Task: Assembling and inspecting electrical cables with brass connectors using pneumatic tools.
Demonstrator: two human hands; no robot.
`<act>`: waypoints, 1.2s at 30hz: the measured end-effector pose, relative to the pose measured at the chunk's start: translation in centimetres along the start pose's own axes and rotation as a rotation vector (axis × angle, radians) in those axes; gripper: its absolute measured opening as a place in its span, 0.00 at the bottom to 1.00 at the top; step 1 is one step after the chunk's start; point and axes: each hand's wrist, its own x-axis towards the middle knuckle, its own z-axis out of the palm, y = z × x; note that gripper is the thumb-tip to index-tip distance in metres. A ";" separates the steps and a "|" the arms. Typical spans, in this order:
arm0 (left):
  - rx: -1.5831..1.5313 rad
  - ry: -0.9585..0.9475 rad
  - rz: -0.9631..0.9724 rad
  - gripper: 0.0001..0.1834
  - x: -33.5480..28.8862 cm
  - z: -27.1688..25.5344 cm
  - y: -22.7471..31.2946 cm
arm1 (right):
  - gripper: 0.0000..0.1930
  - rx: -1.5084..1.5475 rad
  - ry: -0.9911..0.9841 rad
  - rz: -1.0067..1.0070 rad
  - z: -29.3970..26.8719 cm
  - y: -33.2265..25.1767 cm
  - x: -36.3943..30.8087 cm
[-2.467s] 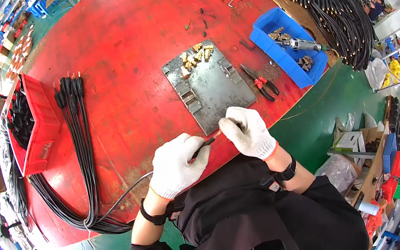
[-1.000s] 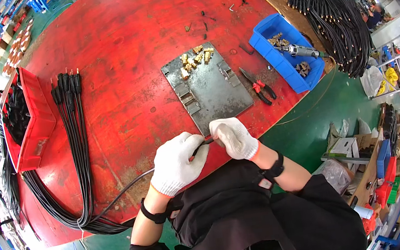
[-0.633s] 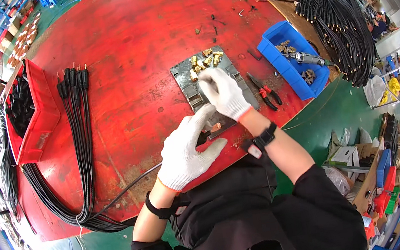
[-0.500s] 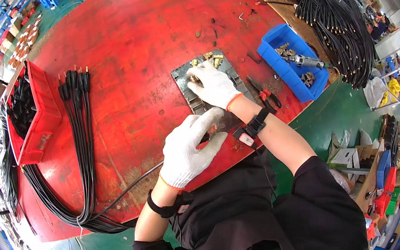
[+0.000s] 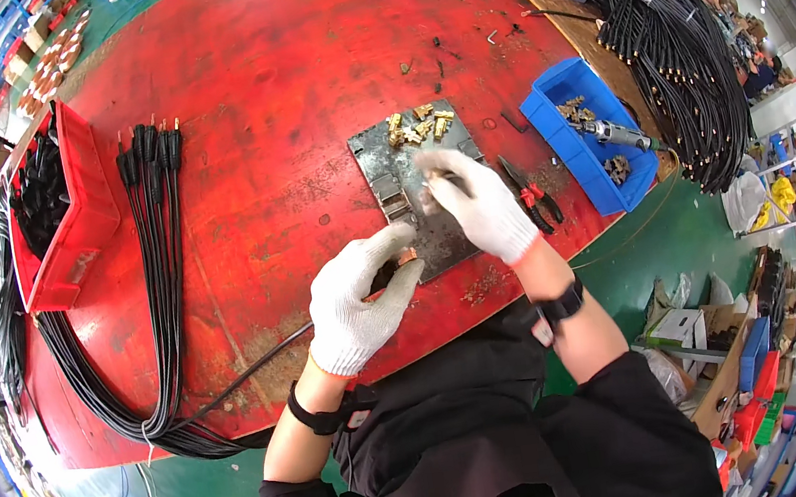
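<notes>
My left hand [image 5: 356,294], in a white knitted glove, is closed around the end of a black cable [image 5: 276,350]; its copper-coloured tip [image 5: 407,256] shows between thumb and forefinger. To its right my gloved right hand [image 5: 480,199] hovers over a dark metal plate [image 5: 441,233], fingers curled together and blurred. Something small and brownish shows between them, too unclear to name. Several brass fittings [image 5: 421,129] lie loose at the plate's far edge. Metal blocks [image 5: 394,199] stand on the plate's left side, close to my left fingertips.
Red-handled pliers [image 5: 534,195] lie right of the plate. Beyond sits a blue bin [image 5: 598,167] with brass parts and an air tool [image 5: 619,132]. At left are a red bin [image 5: 89,189] of black parts and a bundle of black cables [image 5: 154,230]. More cables [image 5: 665,22] lie far right.
My right hand has drawn back from the brass fittings, toward me and to the right, uncovering them. My left hand has shifted slightly left and nearer, still holding the cable.
</notes>
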 end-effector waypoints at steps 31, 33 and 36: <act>0.101 -0.156 0.200 0.10 -1.0 -0.2 0.1 | 0.11 0.516 -0.087 -0.163 0.6 -1.5 -8.7; 0.096 -0.178 0.172 0.09 -0.9 -0.4 0.4 | 0.12 0.497 -0.086 -0.216 0.5 -1.7 -8.9; 0.103 -0.192 0.148 0.09 -0.7 -0.6 0.5 | 0.10 0.385 -0.074 -0.140 0.3 -2.4 -9.4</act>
